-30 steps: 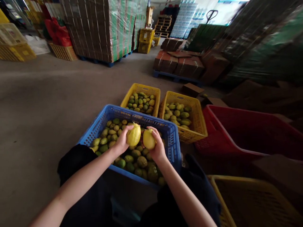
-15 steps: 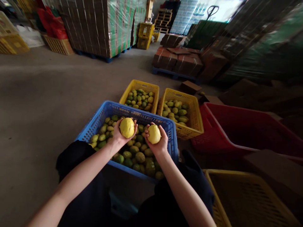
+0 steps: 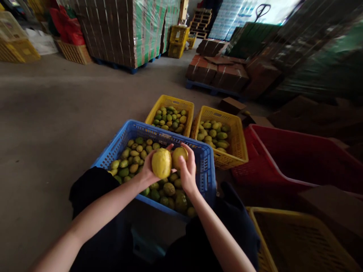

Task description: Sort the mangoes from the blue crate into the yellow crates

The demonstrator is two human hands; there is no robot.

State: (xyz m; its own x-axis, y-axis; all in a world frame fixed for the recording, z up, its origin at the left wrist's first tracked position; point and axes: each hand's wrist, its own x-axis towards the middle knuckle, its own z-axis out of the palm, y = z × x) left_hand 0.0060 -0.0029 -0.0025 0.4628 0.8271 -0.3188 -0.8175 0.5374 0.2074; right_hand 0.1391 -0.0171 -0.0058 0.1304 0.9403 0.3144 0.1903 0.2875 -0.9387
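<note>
While the fingers of the left hand point(image 3: 148, 167) cradle one yellow fruit point(image 3: 161, 163) and those of the right hand point(image 3: 188, 170) grasp a second yellow fruit point(image 3: 178, 155), the pair — farther apart a moment ago — sit close together above the loaded blue crate point(image 3: 209, 168), apparently being handled jointly, with yellow crates point(image 3: 227, 161) beyond.

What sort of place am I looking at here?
Probably a warehouse or packing area: there is a tall plastic-wrapped stack, a pile of wooden pallets, and plenty of fruit in a blue crate.
</note>
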